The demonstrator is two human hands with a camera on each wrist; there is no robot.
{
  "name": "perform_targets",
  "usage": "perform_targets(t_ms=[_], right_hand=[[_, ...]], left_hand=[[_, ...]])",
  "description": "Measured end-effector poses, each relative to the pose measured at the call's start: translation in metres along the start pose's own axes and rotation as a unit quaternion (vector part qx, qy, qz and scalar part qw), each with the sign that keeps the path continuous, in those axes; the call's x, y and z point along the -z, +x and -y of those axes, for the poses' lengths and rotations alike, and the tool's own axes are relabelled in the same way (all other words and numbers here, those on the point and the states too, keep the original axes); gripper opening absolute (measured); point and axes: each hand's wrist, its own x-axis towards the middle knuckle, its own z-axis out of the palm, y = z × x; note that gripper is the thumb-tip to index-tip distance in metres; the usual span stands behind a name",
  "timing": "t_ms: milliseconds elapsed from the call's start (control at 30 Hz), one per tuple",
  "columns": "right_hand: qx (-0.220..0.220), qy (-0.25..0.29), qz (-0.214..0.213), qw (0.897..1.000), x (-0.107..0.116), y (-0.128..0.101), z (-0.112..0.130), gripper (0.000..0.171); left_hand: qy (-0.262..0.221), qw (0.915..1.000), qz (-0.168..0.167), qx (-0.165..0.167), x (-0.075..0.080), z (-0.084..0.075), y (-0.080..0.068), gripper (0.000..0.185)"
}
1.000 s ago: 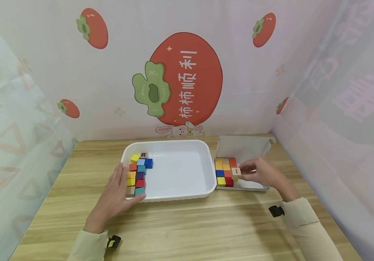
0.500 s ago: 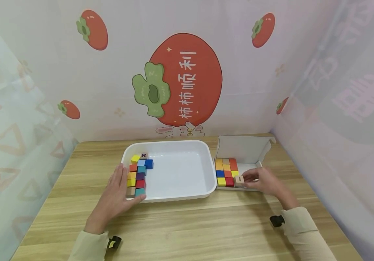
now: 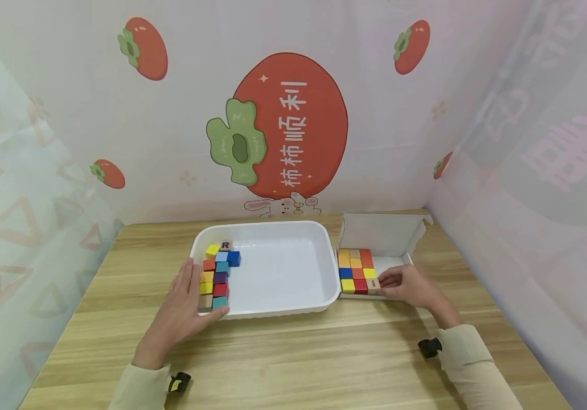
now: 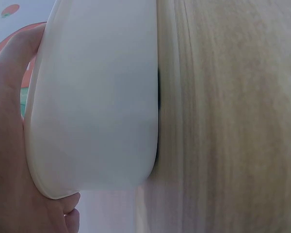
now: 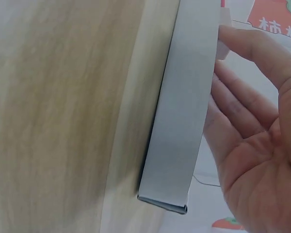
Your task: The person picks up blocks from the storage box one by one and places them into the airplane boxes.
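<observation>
Your right hand [image 3: 410,285] reaches into the cardboard box [image 3: 382,232], fingertips against the tan block [image 3: 373,283] at the near end of the block rows; whether they pinch it or only touch it, you cannot tell. The block looks light, rigid and smooth: take it by opposite side faces. Left of the box, your left hand [image 3: 183,307] lies flat, fingers straight, against the white tray [image 3: 283,267].

We see a natural-wood cube [image 3: 373,283] with a dark mark on top, lying flat in the small white cardboard box [image 3: 395,265], right of centre, beside a red cube [image 3: 360,286].
</observation>
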Motion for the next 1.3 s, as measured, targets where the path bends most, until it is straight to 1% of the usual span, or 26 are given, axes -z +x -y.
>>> perform_targets(t_ms=[100,233,367,433,567,667,800,933,1000,1100,1300], right_hand=[[-0.024,0.014,0.001,1.0,-0.001,0.0,0.003,0.029],[-0.061,0.019,-0.005,0.998,-0.002,0.0,0.008,0.032],[-0.068,0.008,-0.006,0.998,-0.003,0.0,0.013,0.037],[-0.057,-0.004,-0.007,0.998,-0.002,0.001,0.015,0.038],[-0.015,-0.035,-0.02,0.999,0.002,0.003,0.025,0.038],[0.006,-0.062,-0.034,0.997,0.005,0.007,0.041,0.037],[0.027,-0.092,-0.041,0.995,0.006,0.015,0.07,0.037],[0.065,-0.102,-0.038,0.992,0.002,0.025,0.098,0.035],[0.083,-0.103,-0.032,0.991,-0.001,0.03,0.112,0.031],[0.094,-0.107,-0.021,0.99,-0.006,0.041,0.131,0.029],[0.106,-0.138,0.003,0.985,-0.021,0.065,0.164,0.035]], left_hand=[[0.0,1.0,0.001,0.001,0.0,0.0,0.0,0.131],[0.0,1.0,0.004,0.002,0.0,0.0,-0.001,0.131],[-0.001,1.0,0.004,0.002,0.0,0.0,-0.001,0.131],[-0.003,1.0,0.003,0.001,0.001,0.0,-0.001,0.131],[-0.003,1.0,0.003,0.0,0.001,0.0,-0.001,0.13],[0.002,1.0,0.001,0.0,0.0,0.0,-0.002,0.13],[0.005,1.0,-0.003,-0.001,0.0,0.001,-0.002,0.131],[0.003,1.0,-0.002,-0.001,0.0,0.001,-0.002,0.131],[0.003,1.0,-0.001,-0.001,0.0,0.001,-0.002,0.131],[0.004,1.0,-0.003,-0.002,0.0,0.002,-0.002,0.131],[0.005,1.0,-0.005,-0.002,0.0,0.002,-0.003,0.131]])
